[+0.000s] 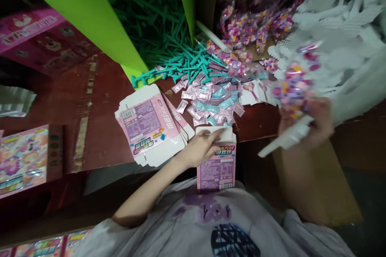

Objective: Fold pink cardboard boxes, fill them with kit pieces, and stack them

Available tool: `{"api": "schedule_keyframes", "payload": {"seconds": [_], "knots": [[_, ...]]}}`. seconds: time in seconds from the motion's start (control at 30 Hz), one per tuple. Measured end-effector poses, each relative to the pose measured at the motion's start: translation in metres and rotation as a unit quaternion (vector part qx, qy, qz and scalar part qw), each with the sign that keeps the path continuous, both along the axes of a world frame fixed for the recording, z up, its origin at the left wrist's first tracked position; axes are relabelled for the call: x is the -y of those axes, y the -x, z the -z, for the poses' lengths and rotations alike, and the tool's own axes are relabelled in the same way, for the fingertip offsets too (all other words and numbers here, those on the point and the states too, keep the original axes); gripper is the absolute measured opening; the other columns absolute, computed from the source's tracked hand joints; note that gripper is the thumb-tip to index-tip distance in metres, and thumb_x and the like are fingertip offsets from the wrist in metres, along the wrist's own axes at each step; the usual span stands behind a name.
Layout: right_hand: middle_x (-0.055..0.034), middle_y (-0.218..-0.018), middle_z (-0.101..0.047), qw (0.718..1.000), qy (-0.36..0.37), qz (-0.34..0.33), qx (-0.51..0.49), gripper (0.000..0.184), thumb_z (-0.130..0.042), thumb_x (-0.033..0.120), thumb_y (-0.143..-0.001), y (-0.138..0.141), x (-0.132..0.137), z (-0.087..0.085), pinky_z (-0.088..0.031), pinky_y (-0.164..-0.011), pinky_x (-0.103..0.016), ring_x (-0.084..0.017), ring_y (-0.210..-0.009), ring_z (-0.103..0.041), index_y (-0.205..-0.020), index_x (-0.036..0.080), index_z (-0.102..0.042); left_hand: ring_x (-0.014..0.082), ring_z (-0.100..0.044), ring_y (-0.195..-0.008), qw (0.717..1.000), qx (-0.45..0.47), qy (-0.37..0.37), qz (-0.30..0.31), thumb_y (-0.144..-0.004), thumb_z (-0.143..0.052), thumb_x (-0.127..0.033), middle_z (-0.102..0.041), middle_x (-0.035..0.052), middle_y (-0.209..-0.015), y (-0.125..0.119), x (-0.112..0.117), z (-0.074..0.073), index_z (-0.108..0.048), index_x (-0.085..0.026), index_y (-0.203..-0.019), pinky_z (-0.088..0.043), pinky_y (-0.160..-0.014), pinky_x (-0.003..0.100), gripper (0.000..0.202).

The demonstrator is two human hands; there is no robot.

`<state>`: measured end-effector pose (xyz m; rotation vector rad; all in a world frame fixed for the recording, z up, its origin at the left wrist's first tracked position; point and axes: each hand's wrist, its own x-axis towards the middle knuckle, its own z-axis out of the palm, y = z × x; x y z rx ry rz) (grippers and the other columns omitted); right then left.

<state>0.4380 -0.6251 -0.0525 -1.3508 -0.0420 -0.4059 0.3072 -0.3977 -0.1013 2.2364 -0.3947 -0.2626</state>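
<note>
Left hand (200, 148), frame centre, apparently steadies pink-purple cardboard box (214, 173), grip unclear; right hand (321, 124) clasps multicoloured-bead clear bag (294, 86), white plastic piece (292, 134)

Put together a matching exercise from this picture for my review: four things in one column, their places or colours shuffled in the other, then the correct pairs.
Things
1. Raised bag of multicoloured pieces
2. Single carton nearest the shirt
3. Small sachets
4. Thin sticks by the lime-green panels

Places or colours
A. Teal green
B. Touched by the left hand
C. Pale pink and light blue
D. Held up in the right hand

Pairs
1-D, 2-B, 3-C, 4-A
</note>
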Motion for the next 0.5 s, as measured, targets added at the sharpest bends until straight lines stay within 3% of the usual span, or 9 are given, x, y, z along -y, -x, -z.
{"api": "schedule_keyframes", "payload": {"seconds": [0.1, 0.17, 0.23, 0.3, 0.37, 0.43, 0.5], "knots": [[0.0058, -0.060, -0.038, 0.996, -0.080, 0.018, -0.044, 0.024, -0.061, 0.031, -0.070, 0.005, -0.050, 0.009, -0.036, -0.049, -0.022, -0.007, -0.052, -0.042, -0.067, 0.020, -0.040, 0.0247, -0.059, -0.114, 0.981, 0.016, 0.180, -0.072, -0.094, -0.032, -0.052, -0.058, 0.0150, -0.130, -0.004, 0.000, -0.001, -0.037, -0.021, -0.139, -0.045, -0.095, 0.042, 0.055], [0.0054, -0.060, -0.039, 0.997, -0.041, 0.022, -0.063, 0.023, -0.059, 0.034, -0.076, 0.009, -0.081, 0.019, -0.036, -0.050, -0.022, -0.008, -0.052, -0.043, -0.070, 0.021, -0.041, 0.0239, -0.061, -0.110, 0.931, 0.047, 0.317, -0.175, -0.091, -0.028, -0.062, -0.055, 0.0159, -0.132, -0.021, -0.004, -0.003, -0.038, -0.021, -0.137, -0.046, -0.094, 0.042, 0.063], [0.0038, -0.062, -0.042, 0.998, 0.017, -0.037, -0.050, 0.022, -0.057, 0.036, -0.081, 0.014, -0.106, 0.029, -0.039, -0.053, -0.023, -0.009, -0.055, -0.047, -0.073, 0.021, -0.043, 0.0220, -0.065, -0.100, 0.870, 0.031, 0.412, -0.268, -0.089, -0.030, -0.066, -0.055, 0.0153, -0.130, -0.049, -0.011, -0.006, -0.041, -0.021, -0.134, -0.051, -0.086, 0.040, 0.065], [0.0021, -0.066, -0.048, 0.989, 0.069, -0.132, -0.017, 0.021, -0.058, 0.038, -0.082, 0.020, -0.122, 0.036, -0.042, -0.057, -0.025, -0.012, -0.061, -0.052, -0.074, 0.022, -0.047, 0.0204, -0.066, -0.092, 0.840, -0.011, 0.444, -0.313, -0.085, -0.046, -0.063, -0.060, 0.0137, -0.122, -0.078, -0.024, -0.012, -0.049, -0.020, -0.126, -0.053, -0.079, 0.036, 0.060], [0.0016, -0.070, -0.053, 0.972, 0.105, -0.212, 0.003, 0.021, -0.059, 0.039, -0.082, 0.024, -0.128, 0.040, -0.045, -0.060, -0.026, -0.013, -0.065, -0.055, -0.074, 0.022, -0.051, 0.0188, -0.065, -0.086, 0.835, -0.026, 0.443, -0.325, -0.075, -0.066, -0.052, -0.065, 0.0111, -0.107, -0.096, -0.038, -0.017, -0.057, -0.016, -0.115, -0.053, -0.076, 0.032, 0.054], [0.0014, -0.071, -0.057, 0.955, 0.138, -0.263, 0.004, 0.021, -0.059, 0.042, -0.083, 0.026, -0.123, 0.043, -0.046, -0.063, -0.026, -0.014, -0.067, -0.057, -0.078, 0.023, -0.055, 0.0172, -0.064, -0.083, 0.838, -0.008, 0.426, -0.340, -0.067, -0.075, -0.040, -0.066, 0.0081, -0.096, -0.095, -0.049, -0.019, -0.059, -0.014, -0.109, -0.052, -0.074, 0.030, 0.051], [0.0003, -0.074, -0.062, 0.937, 0.183, -0.297, 0.007, 0.023, -0.059, 0.046, -0.083, 0.025, -0.107, 0.047, -0.049, -0.067, -0.028, -0.016, -0.071, -0.060, -0.086, 0.023, -0.060, 0.0166, -0.063, -0.085, 0.842, 0.024, 0.393, -0.370, -0.065, -0.076, -0.033, -0.064, 0.0070, -0.098, -0.079, -0.054, -0.015, -0.057, -0.016, -0.112, -0.052, -0.073, 0.029, 0.053]]}}
